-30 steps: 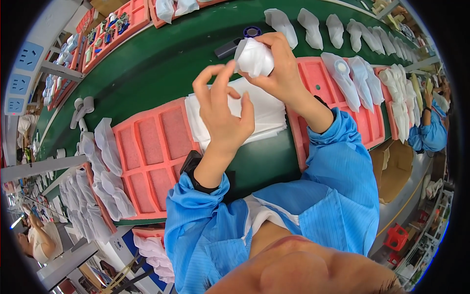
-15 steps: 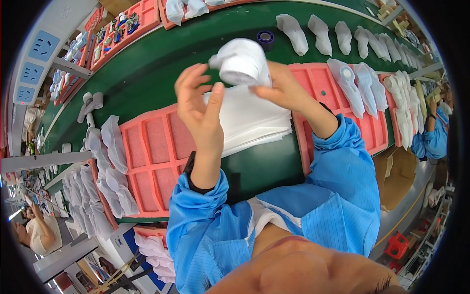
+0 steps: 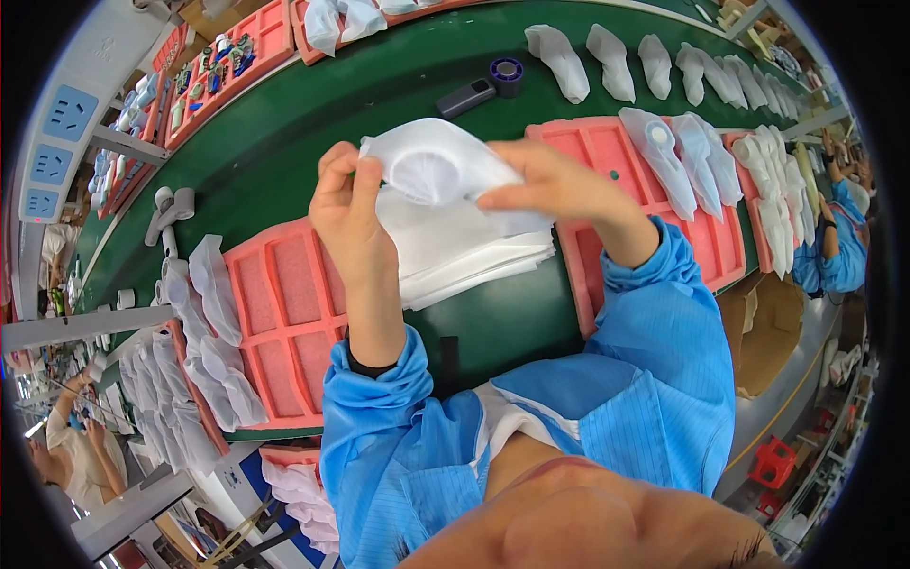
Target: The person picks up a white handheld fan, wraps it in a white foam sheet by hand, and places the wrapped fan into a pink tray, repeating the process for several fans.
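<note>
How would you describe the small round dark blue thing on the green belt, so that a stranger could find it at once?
Start at the long green belt that runs across the picture. Above the person's two hands, beyond the white pouch they hold, a flat black bar lies on the belt. The round dark blue piece sits at its right end, the only ring-shaped, dark blue item among rows of white pouches.

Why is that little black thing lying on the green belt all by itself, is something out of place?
Nothing looks spilled or broken. The black device lies beside a round blue-rimmed part on the green belt, apart from the rows of white pouches. Both hands, left and right, hold a white pouch above a stack of white sheets.
</note>
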Demonstrator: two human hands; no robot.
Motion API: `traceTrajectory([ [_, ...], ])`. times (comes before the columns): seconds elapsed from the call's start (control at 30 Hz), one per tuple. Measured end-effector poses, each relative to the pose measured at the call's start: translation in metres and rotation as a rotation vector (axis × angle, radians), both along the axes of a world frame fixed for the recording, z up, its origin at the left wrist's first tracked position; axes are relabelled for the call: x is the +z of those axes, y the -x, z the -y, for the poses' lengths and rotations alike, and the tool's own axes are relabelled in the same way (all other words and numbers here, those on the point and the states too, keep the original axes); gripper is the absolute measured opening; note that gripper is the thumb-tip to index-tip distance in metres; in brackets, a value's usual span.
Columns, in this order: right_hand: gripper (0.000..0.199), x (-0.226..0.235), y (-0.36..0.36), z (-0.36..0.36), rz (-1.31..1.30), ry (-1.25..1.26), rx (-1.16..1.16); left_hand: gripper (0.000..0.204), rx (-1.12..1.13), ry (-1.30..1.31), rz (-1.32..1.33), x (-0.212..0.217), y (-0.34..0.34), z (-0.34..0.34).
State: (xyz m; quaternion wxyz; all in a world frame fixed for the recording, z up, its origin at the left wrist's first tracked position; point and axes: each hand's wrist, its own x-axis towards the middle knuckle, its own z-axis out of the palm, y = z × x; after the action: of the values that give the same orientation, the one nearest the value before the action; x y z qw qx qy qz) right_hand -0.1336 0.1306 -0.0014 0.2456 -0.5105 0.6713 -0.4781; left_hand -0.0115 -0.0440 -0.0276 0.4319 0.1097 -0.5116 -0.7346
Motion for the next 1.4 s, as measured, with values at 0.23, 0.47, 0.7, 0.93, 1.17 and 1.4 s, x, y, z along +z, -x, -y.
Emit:
traceTrajectory([
  [0.23,0.041,-0.061,0.201,0.008,-0.644,-0.214,-0.887,0.024,-0.032,0.795,0.487,-0.05,0.041,-0.05],
  [0.47,0.055,-0.108,0.213,0.022,-0.961,-0.41,-0.703,0.02,-0.019,1.144,0.646,-0.085,0.046,-0.069],
  [0.7,0.064,-0.087,0.198,0.026,-0.755,-0.402,-0.435,0.01,-0.068,0.936,0.624,-0.085,0.05,-0.07],
  [0.93,0.053,0.049,0.091,-0.029,-0.318,0.091,-0.618,0.006,-0.243,0.254,0.448,-0.061,0.036,-0.033],
  [1.17,0.057,0.049,0.05,-0.03,-0.296,0.143,-0.065,0.009,-0.325,-0.067,0.318,-0.012,0.012,-0.02],
  [1.4,0.076,0.008,-0.004,0.024,-0.566,0.182,-0.108,0.007,-0.208,-0.186,-0.027,0.015,0.0,-0.035],
])
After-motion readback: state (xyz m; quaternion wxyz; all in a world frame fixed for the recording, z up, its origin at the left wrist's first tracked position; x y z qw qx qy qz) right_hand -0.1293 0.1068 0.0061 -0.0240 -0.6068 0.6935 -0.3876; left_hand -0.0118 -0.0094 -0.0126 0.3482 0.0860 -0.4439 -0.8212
